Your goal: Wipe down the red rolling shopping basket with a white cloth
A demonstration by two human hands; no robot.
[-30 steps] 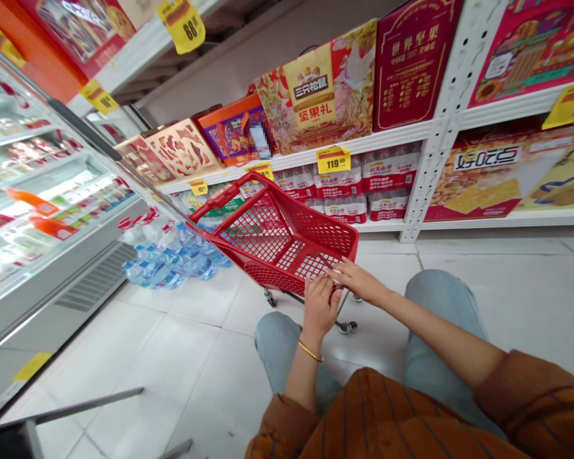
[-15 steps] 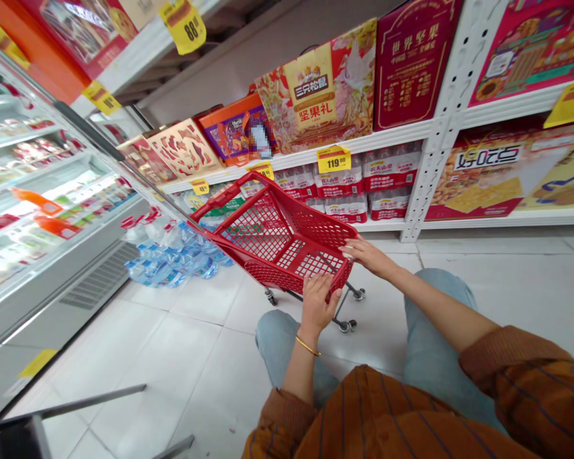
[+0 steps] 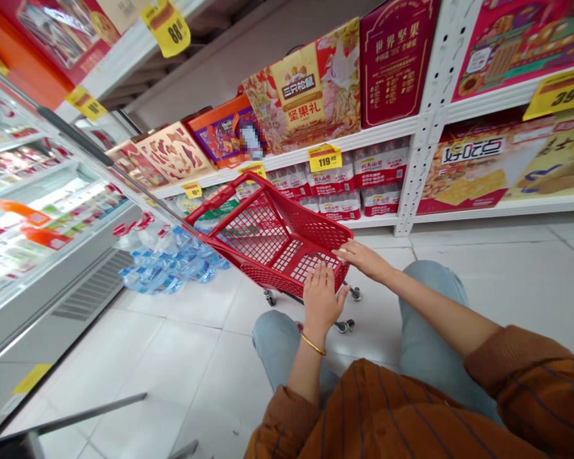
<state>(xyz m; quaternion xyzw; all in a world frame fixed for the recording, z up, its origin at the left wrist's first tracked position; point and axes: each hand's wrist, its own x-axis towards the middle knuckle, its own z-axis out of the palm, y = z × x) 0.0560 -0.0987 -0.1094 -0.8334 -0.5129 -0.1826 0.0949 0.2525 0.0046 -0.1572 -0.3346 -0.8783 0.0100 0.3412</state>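
A small red shopping cart [image 3: 268,239] with mesh plastic walls stands tilted in my view, its front edge toward me and its handle away at the upper left. My left hand [image 3: 323,296] lies over the near edge, fingers stretched out straight, thumb held apart. At the cart's right front corner, my right hand [image 3: 361,258] rests over the rim with fingers extended flat; its thumb is hidden. Through the opening I see the basket's mesh floor. Caster wheels [image 3: 344,326] show beneath it, between my knees.
White shelves [image 3: 404,191] hold gift boxes [image 3: 310,89] and shrink-wrapped bottle packs [image 3: 335,172] behind the cart. Blue-tinted water bottles [image 3: 172,261] stand on the floor at left, beside a refrigerated display [image 3: 43,287]. Dark metal bars [image 3: 90,408] cross the lower left.
My left hand's fingers have straightened and reach further over the cart's edge. My right hand has shifted slightly left along with the view. The cart looks almost unmoved.
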